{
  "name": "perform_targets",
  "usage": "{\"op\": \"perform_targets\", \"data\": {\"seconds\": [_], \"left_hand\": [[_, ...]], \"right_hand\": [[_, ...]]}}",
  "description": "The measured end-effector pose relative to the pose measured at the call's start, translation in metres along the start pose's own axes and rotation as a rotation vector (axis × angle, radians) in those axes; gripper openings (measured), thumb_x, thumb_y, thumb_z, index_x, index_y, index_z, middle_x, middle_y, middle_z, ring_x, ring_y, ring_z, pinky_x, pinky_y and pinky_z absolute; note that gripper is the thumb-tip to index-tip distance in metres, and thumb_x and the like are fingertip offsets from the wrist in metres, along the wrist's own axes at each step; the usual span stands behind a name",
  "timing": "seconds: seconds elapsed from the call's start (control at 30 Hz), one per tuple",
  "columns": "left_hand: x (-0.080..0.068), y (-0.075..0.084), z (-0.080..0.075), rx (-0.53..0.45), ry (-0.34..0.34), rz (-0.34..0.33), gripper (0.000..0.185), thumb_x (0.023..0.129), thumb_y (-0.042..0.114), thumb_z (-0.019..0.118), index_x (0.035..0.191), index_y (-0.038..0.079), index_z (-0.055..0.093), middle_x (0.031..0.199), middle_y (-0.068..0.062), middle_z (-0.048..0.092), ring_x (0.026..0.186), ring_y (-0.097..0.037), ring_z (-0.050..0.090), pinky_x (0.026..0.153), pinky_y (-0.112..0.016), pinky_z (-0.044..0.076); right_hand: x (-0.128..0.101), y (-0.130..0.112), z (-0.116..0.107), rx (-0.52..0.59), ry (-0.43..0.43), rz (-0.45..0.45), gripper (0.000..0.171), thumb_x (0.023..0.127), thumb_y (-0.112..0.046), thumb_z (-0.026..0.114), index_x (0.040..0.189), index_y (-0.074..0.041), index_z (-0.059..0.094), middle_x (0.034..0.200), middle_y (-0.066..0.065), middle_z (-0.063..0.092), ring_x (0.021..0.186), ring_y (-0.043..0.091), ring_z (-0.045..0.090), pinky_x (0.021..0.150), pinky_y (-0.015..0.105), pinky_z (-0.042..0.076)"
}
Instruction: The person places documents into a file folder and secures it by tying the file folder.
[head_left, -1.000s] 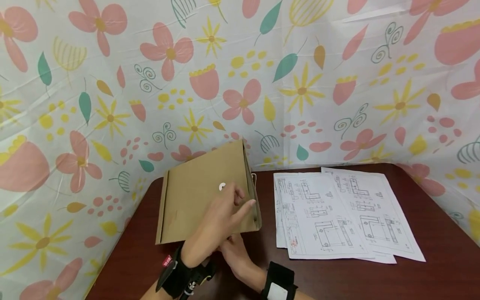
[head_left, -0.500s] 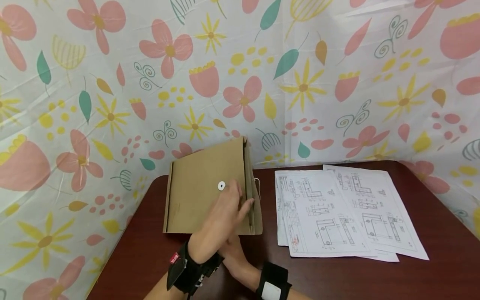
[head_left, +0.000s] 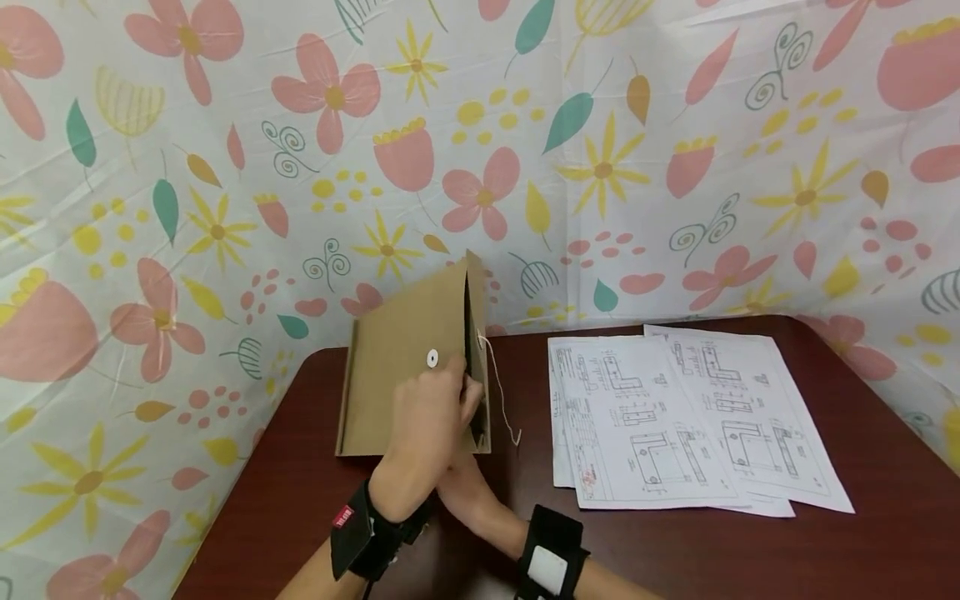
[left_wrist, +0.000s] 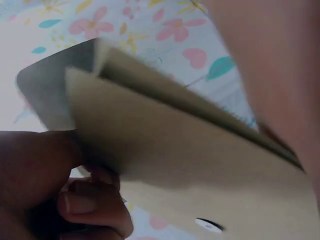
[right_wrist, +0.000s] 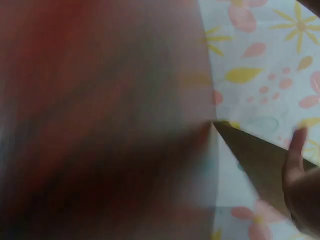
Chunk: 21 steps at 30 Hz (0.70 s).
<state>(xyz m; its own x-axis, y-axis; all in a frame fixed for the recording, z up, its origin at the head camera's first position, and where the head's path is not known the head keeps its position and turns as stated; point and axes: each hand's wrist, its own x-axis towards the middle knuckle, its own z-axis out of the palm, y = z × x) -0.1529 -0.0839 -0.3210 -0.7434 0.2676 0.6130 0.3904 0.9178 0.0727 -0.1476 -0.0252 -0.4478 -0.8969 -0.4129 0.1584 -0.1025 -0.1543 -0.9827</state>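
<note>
A brown kraft-paper document envelope [head_left: 401, 342] stands tilted on the table's left part. It has a white string button [head_left: 432, 358] on its front and a dark gap along its right-hand opening. My left hand [head_left: 427, 417] lies across the front, its thumb and curled fingers at the opening edge. Below it, my right hand [head_left: 467, 487] grips the envelope's bottom edge; its fingertips are hidden. In the left wrist view the envelope [left_wrist: 190, 150] gapes at the top, with curled fingers at its lower side. The right wrist view is mostly blurred, with an envelope corner [right_wrist: 245, 155] showing.
Several overlapping sheets of technical drawings [head_left: 660, 425] lie on the right of the dark red-brown table [head_left: 675, 558]. A thin white string [head_left: 504, 400] hangs from the envelope. Behind the table hangs a flower-print cloth [head_left: 525, 167].
The envelope has turned, and its opening gapes wider. My left hand's fingers have curled in at the opening edge. The white string now dangles out to the right. My right hand stays low.
</note>
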Motion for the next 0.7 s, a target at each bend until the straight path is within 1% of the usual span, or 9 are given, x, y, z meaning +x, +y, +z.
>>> {"op": "perform_targets", "data": {"seconds": [0.1,0.2,0.27,0.33,0.4,0.5,0.6,0.63,0.7], "left_hand": [[0.002,-0.007,0.001,-0.007,0.009,-0.022,0.03,0.09,0.011,0.06,0.068,0.013,0.04,0.053,0.005,0.02,0.048,-0.01,0.017,0.046,-0.024,0.014],[0.002,-0.013,0.006,-0.007,0.005,-0.038,0.031,0.092,0.012,0.062,0.068,0.013,0.041,0.051,0.005,0.023,0.046,-0.01,0.021,0.045,-0.024,0.015],[0.001,-0.016,0.009,-0.009,0.001,-0.041,0.032,0.091,0.012,0.063,0.068,0.014,0.041,0.051,0.005,0.025,0.045,-0.01,0.024,0.045,-0.024,0.017],[0.0,-0.017,0.012,-0.016,-0.001,-0.039,0.032,0.089,0.011,0.064,0.067,0.015,0.041,0.05,0.004,0.027,0.045,-0.011,0.027,0.044,-0.024,0.019],[-0.001,-0.018,0.015,-0.017,-0.003,-0.039,0.031,0.087,0.011,0.065,0.067,0.015,0.041,0.05,0.004,0.029,0.044,-0.01,0.03,0.043,-0.024,0.021],[-0.002,-0.018,0.018,-0.023,-0.016,-0.035,0.03,0.085,0.01,0.064,0.067,0.015,0.041,0.051,0.005,0.029,0.044,-0.01,0.029,0.043,-0.024,0.021],[-0.003,-0.015,0.021,-0.024,-0.039,-0.037,0.031,0.087,0.012,0.064,0.067,0.015,0.041,0.053,0.006,0.026,0.044,-0.009,0.025,0.044,-0.024,0.019],[-0.003,-0.014,0.022,-0.022,-0.047,-0.039,0.032,0.088,0.013,0.064,0.066,0.015,0.04,0.053,0.006,0.025,0.044,-0.009,0.024,0.044,-0.024,0.018],[-0.005,-0.012,0.025,-0.024,-0.06,-0.041,0.034,0.09,0.015,0.064,0.066,0.016,0.04,0.052,0.006,0.024,0.043,-0.009,0.023,0.045,-0.024,0.016]], "right_hand": [[-0.003,-0.01,-0.012,-0.177,-0.122,0.029,0.026,0.105,-0.019,0.049,0.086,-0.003,0.056,0.067,0.003,0.051,0.058,0.011,0.048,0.065,0.024,0.043],[-0.011,-0.031,-0.031,-0.286,-0.327,0.08,0.018,0.102,-0.014,0.053,0.103,-0.005,0.068,0.079,0.012,0.069,0.062,0.02,0.065,0.062,0.029,0.055],[-0.019,-0.052,-0.047,-0.363,-0.444,0.137,0.017,0.1,-0.012,0.055,0.105,-0.008,0.071,0.08,0.013,0.072,0.062,0.025,0.07,0.057,0.036,0.058],[-0.024,-0.077,-0.064,-0.456,-0.494,0.176,0.02,0.1,-0.011,0.053,0.099,-0.011,0.073,0.074,0.009,0.072,0.057,0.025,0.069,0.049,0.038,0.056],[-0.026,-0.102,-0.08,-0.531,-0.429,0.169,0.025,0.101,-0.01,0.05,0.089,-0.01,0.072,0.065,0.008,0.068,0.052,0.026,0.067,0.044,0.041,0.053],[-0.019,-0.129,-0.093,-0.632,-0.149,0.116,0.036,0.105,-0.025,0.047,0.079,-0.01,0.068,0.057,0.006,0.061,0.043,0.023,0.061,0.041,0.038,0.049],[-0.007,-0.14,-0.092,-0.745,0.088,0.083,0.052,0.102,-0.048,0.047,0.068,-0.011,0.06,0.051,0.003,0.054,0.039,0.017,0.054,0.044,0.032,0.045],[-0.003,-0.14,-0.09,-0.79,0.129,0.077,0.055,0.101,-0.052,0.048,0.064,-0.012,0.056,0.049,0.001,0.05,0.039,0.015,0.049,0.045,0.029,0.041],[0.003,-0.138,-0.087,-0.865,0.152,0.066,0.056,0.1,-0.051,0.05,0.058,-0.014,0.048,0.048,-0.003,0.041,0.039,0.012,0.042,0.046,0.026,0.035]]}}
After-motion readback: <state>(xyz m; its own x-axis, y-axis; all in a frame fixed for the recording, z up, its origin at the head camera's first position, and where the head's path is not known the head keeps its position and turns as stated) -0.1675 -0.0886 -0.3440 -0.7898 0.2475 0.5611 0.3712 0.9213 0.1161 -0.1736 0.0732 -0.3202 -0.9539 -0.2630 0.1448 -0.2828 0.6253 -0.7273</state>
